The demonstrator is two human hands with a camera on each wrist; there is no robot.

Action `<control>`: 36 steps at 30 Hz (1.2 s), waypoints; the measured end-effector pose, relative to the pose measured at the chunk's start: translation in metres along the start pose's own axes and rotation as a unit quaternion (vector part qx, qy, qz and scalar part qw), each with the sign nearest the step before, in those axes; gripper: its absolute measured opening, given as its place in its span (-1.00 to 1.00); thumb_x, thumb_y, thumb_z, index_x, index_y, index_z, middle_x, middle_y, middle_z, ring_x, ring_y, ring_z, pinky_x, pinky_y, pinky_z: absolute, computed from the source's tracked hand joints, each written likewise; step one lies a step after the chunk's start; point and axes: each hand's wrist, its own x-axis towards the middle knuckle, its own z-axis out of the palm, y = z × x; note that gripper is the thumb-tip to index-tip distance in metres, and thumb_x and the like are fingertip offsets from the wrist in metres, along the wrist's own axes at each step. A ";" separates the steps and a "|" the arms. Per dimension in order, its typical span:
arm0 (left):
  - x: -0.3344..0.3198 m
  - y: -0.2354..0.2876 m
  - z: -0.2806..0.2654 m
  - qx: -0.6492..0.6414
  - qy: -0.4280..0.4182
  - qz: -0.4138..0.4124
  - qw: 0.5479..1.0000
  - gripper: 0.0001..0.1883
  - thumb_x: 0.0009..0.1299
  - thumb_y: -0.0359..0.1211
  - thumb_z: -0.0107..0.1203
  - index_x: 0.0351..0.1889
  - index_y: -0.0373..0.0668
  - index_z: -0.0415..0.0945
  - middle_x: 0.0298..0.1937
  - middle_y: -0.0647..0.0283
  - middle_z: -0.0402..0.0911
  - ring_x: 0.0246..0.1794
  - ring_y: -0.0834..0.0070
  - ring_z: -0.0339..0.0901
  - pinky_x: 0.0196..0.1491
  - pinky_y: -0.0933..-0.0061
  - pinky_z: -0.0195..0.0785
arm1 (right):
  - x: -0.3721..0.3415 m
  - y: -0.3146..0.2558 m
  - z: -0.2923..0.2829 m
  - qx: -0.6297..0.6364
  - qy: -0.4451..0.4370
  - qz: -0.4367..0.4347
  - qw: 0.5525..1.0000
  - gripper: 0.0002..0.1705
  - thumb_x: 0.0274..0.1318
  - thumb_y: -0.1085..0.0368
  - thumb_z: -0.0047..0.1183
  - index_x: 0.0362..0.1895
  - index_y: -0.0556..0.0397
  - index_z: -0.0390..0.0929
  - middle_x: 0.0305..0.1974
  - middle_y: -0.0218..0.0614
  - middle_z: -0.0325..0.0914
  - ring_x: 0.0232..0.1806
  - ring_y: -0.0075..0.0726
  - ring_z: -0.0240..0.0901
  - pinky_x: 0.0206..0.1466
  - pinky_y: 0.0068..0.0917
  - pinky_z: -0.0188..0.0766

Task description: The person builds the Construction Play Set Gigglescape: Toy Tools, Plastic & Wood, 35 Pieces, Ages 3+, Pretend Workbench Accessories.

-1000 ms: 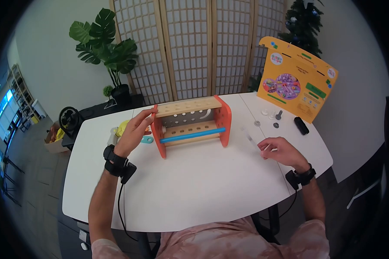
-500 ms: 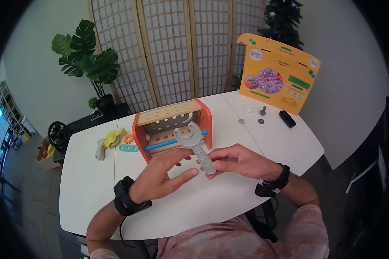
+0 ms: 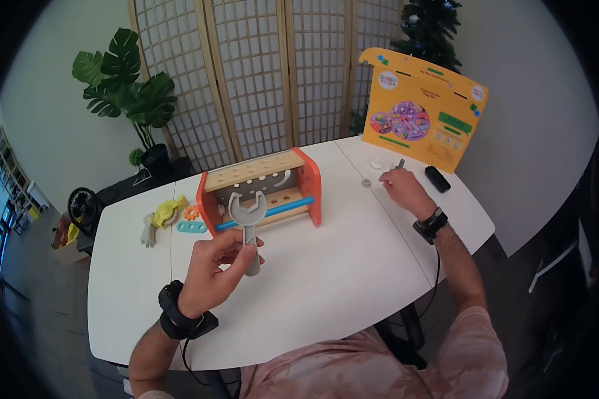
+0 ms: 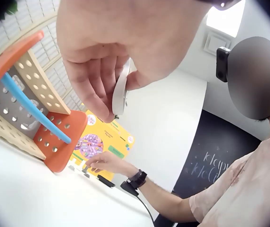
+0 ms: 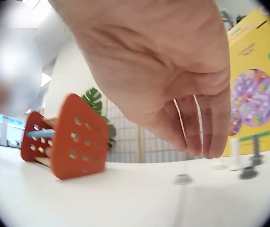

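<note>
My left hand (image 3: 213,269) grips a grey toy wrench (image 3: 247,214) by its handle, open end up, in front of the toy workbench. That workbench has orange side panels (image 3: 309,193), a wooden top and a blue rod (image 3: 289,206). At the table's right, my right hand (image 3: 407,191) hangs fingers down over small pieces, with nothing seen between the fingers. In the right wrist view, a light grey nut (image 5: 183,179) lies just below the fingertips. Beside them are a white bolt (image 5: 235,153), a dark grey bolt (image 5: 256,149) and a dark nut (image 5: 248,173).
A yellow box (image 3: 446,100) stands at the back right, with a black object (image 3: 437,179) in front of it. Left of the workbench lie a teal strip (image 3: 192,227), an orange gear (image 3: 191,212), a yellow piece (image 3: 168,211) and a grey piece (image 3: 148,231).
The right hand brought the wrench from the right to the middle, where the left hand took it. Then the right hand moved away to the small pieces at the right.
</note>
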 end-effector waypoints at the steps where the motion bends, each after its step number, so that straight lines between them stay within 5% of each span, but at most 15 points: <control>1: -0.003 -0.005 -0.002 0.002 -0.005 -0.002 1.000 -0.78 0.73 -0.43 0.07 0.07 -0.45 0.62 -0.24 0.14 0.81 -0.15 0.43 0.83 -0.03 0.42 0.69 | 0.005 0.031 0.015 -0.032 0.014 0.037 0.999 -0.73 0.33 0.43 0.18 0.05 0.11 0.80 0.00 0.01 0.79 0.08 0.19 0.72 0.21 -0.01 0.62; 9: -0.006 -0.022 -0.010 -0.016 -0.022 -0.045 0.999 -0.78 0.73 -0.41 0.11 0.02 -0.45 0.65 -0.08 0.15 0.79 -0.13 0.47 0.82 -0.09 0.45 0.69 | 0.003 0.072 0.036 -0.015 -0.035 0.062 0.997 -0.67 0.23 0.51 0.17 0.05 0.07 0.79 0.01 0.04 0.77 0.14 0.19 0.69 0.26 0.00 0.59; 12: -0.005 -0.026 -0.011 -0.044 -0.044 -0.073 0.995 -0.77 0.73 -0.41 0.10 0.05 -0.45 0.66 -0.02 0.16 0.77 -0.13 0.49 0.81 -0.11 0.44 0.69 | 0.003 0.073 0.038 -0.035 -0.006 0.057 0.998 -0.70 0.18 0.54 0.19 -0.02 0.07 0.79 -0.07 0.04 0.76 0.10 0.22 0.69 0.23 0.01 0.60; 15: -0.004 -0.022 -0.009 -0.094 -0.047 -0.095 0.990 -0.74 0.73 -0.39 0.10 0.15 -0.41 0.68 -0.18 0.22 0.82 -0.18 0.62 0.77 -0.15 0.52 0.65 | 0.003 0.067 0.039 -0.012 0.075 0.008 0.997 -0.77 0.12 0.57 0.21 -0.17 0.09 0.80 -0.15 0.01 0.74 0.03 0.24 0.69 0.17 0.00 0.61; 17: -0.004 -0.021 -0.011 -0.125 -0.070 -0.116 0.983 -0.72 0.74 -0.38 0.09 0.20 -0.40 0.68 -0.17 0.25 0.82 -0.16 0.64 0.76 -0.16 0.55 0.62 | 0.003 0.051 0.017 -0.019 0.002 0.017 1.000 -0.84 0.05 0.56 0.27 -0.24 0.15 0.78 -0.18 -0.01 0.73 0.00 0.15 0.72 0.16 -0.04 0.63; 21: -0.003 -0.017 -0.013 -0.110 -0.101 -0.132 0.980 -0.68 0.76 -0.33 0.06 0.27 -0.36 0.68 -0.20 0.33 0.81 -0.15 0.72 0.72 -0.14 0.60 0.54 | 0.005 0.005 -0.019 0.047 -0.008 0.038 0.998 -0.81 0.02 0.52 0.35 -0.20 0.18 0.81 -0.16 0.01 0.73 -0.08 0.05 0.76 0.10 -0.16 0.72; 28: 0.001 -0.005 -0.001 -0.154 -0.151 -0.156 0.964 -0.66 0.79 -0.30 0.04 0.30 -0.34 0.66 -0.22 0.36 0.81 -0.24 0.79 0.64 -0.14 0.58 0.50 | -0.012 -0.129 -0.070 0.344 0.119 -0.147 0.920 -0.77 0.24 0.53 0.29 -0.03 0.23 0.83 -0.07 -0.17 0.82 -0.03 -0.17 0.84 0.00 -0.42 0.77; 36: 0.001 -0.003 0.008 -0.153 -0.193 -0.148 0.958 -0.68 0.78 -0.36 0.04 0.34 -0.33 0.64 -0.15 0.23 0.85 -0.22 0.62 0.76 -0.08 0.53 0.60 | -0.032 -0.217 -0.072 0.282 0.185 -0.317 0.887 -0.69 0.17 0.55 0.40 0.02 0.14 0.83 0.08 -0.22 0.80 -0.04 -0.21 0.82 0.00 -0.43 0.76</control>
